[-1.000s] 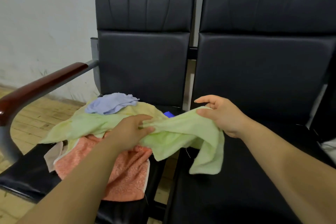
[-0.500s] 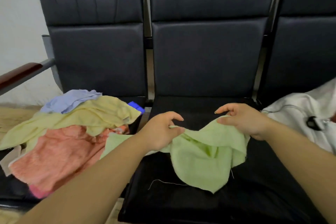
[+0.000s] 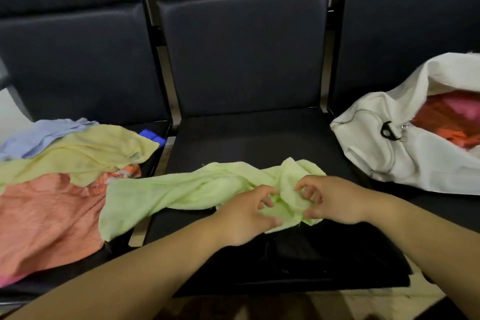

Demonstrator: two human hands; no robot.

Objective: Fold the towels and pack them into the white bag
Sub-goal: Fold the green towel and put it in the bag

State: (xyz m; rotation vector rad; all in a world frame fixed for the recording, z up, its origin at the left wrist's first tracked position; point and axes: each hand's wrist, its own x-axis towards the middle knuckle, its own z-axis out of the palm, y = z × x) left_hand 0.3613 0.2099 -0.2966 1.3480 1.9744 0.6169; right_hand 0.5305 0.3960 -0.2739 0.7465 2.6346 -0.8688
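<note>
On middle seat (image 3: pixel 246 138): green towel (image 3: pixel 181 190) lies crumpled, one end draped toward left seat | left hand (image 3: pixel 244 218), right hand (image 3: pixel 335 200) both grip its right end, fingers curled | white bag (image 3: pixel 415 158) open on right seat | towel pile (image 3: pixel 46 216) left.

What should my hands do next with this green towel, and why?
Probably spread the green towel flat on the middle seat: it lies bunched, its left end reaching the orange towel, while the left hand and right hand pinch crumpled cloth at its right end.
</note>
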